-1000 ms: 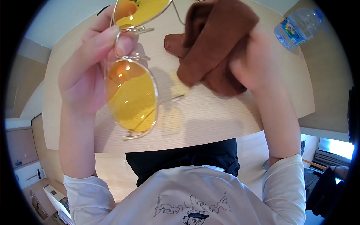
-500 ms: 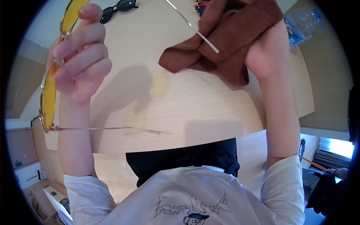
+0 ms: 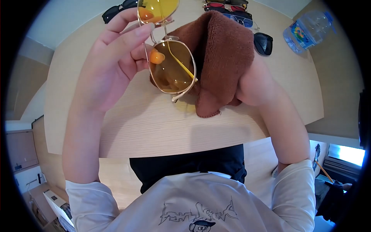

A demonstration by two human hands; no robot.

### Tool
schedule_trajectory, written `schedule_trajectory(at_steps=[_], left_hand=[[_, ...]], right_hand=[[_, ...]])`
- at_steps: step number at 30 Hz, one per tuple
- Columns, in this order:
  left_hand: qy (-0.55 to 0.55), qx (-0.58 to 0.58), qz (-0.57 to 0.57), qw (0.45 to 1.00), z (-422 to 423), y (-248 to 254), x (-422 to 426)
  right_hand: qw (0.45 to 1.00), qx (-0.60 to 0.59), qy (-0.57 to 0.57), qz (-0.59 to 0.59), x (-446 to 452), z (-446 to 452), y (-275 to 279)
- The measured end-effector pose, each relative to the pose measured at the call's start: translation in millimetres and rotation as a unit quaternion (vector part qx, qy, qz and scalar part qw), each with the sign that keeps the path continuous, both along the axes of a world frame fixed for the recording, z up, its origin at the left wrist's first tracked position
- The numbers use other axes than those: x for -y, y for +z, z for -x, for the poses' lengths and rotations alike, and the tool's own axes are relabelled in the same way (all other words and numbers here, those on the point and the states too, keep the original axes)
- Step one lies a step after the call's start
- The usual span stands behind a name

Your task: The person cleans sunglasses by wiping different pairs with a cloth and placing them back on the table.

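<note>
My left hand (image 3: 106, 63) grips metal-framed sunglasses (image 3: 174, 73) with yellow lenses, pinching them near the bridge above the table. The lenses stand one over the other, and the upper one runs to the picture's top edge. Fingertips show orange through the lower lens. To the right, a brown cloth (image 3: 226, 58) drapes over my right hand (image 3: 257, 83), which holds it; the fingers are hidden in the folds. The cloth lies close behind the lower lens; whether it touches the glass I cannot tell.
Dark sunglasses (image 3: 119, 9) lie at the table's back left. Several more pairs of glasses (image 3: 228, 5) are lined up at the back, with a dark lens (image 3: 263, 43) beside the cloth. A plastic bottle (image 3: 303, 33) is at the right. The table's curved front edge (image 3: 185, 152) is near my body.
My left hand has brought the yellow sunglasses right and turned their lenses towards me. My right hand has moved the cloth left and down, close to them, uncovering glasses at the back.
</note>
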State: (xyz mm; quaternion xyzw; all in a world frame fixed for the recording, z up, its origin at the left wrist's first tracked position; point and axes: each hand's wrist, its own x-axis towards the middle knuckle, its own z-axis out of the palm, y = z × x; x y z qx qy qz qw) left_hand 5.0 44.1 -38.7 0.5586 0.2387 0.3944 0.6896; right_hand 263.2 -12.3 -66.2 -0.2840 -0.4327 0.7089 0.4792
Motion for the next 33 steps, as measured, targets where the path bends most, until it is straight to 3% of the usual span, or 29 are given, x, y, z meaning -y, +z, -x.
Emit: schedule_trajectory(at_steps=[5, 7, 11, 13, 14, 15, 16, 17, 19, 20, 21, 23, 25, 28, 33], left_hand=[[-0.004, 0.028, 0.026, 0.999, 24, 2, -14], [-0.152, 0.149, 0.041, 0.976, 36, -5, -33], [-0.152, 0.181, 0.023, 0.971, 46, -1, -50], [0.051, 0.187, 0.059, 0.979, 51, 3, -52], [0.051, 0.187, 0.059, 0.979, 59, 1, -59], [0.035, 0.189, 0.029, 0.981, 73, -2, -74], [0.02, 0.191, -0.002, 0.981, 86, -6, -86], [0.02, 0.191, -0.002, 0.981, 98, -7, -94], [0.035, 0.233, -0.009, 0.972, 116, -9, -106], [0.034, 0.233, -0.009, 0.972, 112, -6, -103], [-0.008, 0.249, -0.009, 0.968, 103, -1, -95], [-0.051, 0.264, -0.009, 0.963, 76, 4, -70], [0.072, 0.173, -0.06, 0.98, 41, 6, -38], [0.035, 0.084, -0.034, 0.995, 18, 2, -17], [0.07, 0.023, -0.027, 0.997, -3, -6, -11]], right_hand=[[0.998, 0.011, -0.067, -0.009, -4, 0, 10], [0.99, 0.001, -0.141, -0.018, -7, 1, 20], [0.955, 0.027, -0.291, -0.046, -8, 3, 42], [0.93, 0.097, -0.339, -0.101, -8, -1, 48], [0.907, 0.167, -0.343, -0.179, -13, -13, 48], [0.874, 0.234, -0.342, -0.253, -14, -22, 49], [0.874, 0.234, -0.342, -0.254, -11, -28, 65], [0.954, 0.221, -0.159, -0.123, -8, -33, 93], [0.98, 0.194, 0.033, 0.015, -14, -35, 70], [0.964, 0.222, -0.069, -0.126, -27, -35, 0], [0.981, 0.173, -0.043, -0.083, -21, -22, -6], [0.997, 0.083, -0.003, 0.001, -11, 3, 4], [0.999, 0.023, 0.002, 0.036, -7, 20, 8], [0.996, -0.049, -0.022, 0.065, -11, 38, 24], [0.995, -0.031, -0.047, 0.082, -46, 45, 30]])
